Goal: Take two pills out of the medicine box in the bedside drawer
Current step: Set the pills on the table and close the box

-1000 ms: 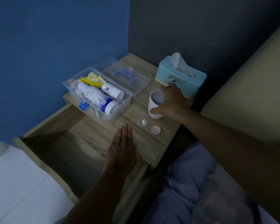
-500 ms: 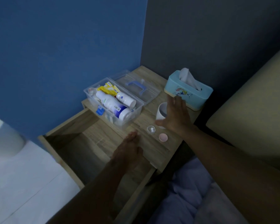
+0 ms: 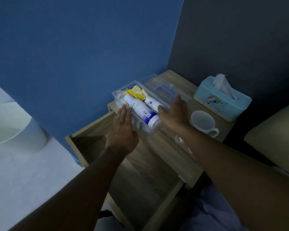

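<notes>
The clear plastic medicine box (image 3: 118, 97) stands on the wooden bedside table (image 3: 178, 80), its lid (image 3: 158, 84) with a blue handle folded open behind it. Inside lie two white bottles (image 3: 138, 109) and yellow packets (image 3: 137, 93). My left hand (image 3: 122, 129) is flat with fingers straight at the box's left side. At the box's right side is my right hand (image 3: 173, 114), fingers spread, holding nothing. A small clear cap with white pills (image 3: 178, 139) lies on the table, partly hidden by my right forearm. The drawer (image 3: 93, 144) under the table stands open.
A white mug (image 3: 203, 122) stands right of my right hand. A light blue tissue box (image 3: 222, 99) sits at the table's back right. A bed edge (image 3: 274, 130) is at the right, white bedding (image 3: 23, 164) at the left, blue wall behind.
My right hand left the mug and moved left to the box's right side. My left hand rose from the drawer front to the box's left side. The camera shifted.
</notes>
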Motion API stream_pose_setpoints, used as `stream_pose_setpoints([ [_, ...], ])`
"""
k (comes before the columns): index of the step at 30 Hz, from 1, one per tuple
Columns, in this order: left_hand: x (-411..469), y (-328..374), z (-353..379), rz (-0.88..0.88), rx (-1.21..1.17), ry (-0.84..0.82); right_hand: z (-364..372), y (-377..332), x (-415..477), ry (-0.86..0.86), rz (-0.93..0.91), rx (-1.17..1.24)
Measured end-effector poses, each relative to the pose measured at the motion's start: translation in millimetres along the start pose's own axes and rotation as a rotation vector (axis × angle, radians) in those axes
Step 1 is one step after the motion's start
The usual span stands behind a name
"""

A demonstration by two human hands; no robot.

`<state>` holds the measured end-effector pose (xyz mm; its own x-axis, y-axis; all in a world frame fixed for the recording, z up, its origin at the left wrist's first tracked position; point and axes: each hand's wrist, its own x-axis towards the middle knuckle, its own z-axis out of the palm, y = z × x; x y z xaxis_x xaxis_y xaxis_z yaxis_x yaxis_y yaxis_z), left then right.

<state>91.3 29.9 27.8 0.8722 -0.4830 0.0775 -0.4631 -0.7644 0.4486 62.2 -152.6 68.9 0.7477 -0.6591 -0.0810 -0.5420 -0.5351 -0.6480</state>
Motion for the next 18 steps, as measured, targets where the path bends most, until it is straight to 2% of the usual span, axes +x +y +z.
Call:
stream_pose_setpoints([
  [5,13.4,-8.3,4.9,0.062,0.046,-0.037,15.3,-2.2,33.5,-0.018,0.310,0.145],
  [8,16.4,-10.1,4.9,0.057,0.057,-0.043,15.8,-2.7,49.2,0.054,0.393,0.351],
  [14,17.9,-9.9,-0.9,0.039,0.042,-0.097,-1.1,-9.9,56.6,0.414,0.381,0.780],
  [16,17.8,-8.7,-4.3,0.044,0.050,-0.119,-8.5,-13.7,50.2,0.443,0.274,0.805],
  [18,17.0,-6.7,-9.1,0.036,0.042,-0.151,-13.0,-14.5,36.4,0.356,0.109,0.695],
])
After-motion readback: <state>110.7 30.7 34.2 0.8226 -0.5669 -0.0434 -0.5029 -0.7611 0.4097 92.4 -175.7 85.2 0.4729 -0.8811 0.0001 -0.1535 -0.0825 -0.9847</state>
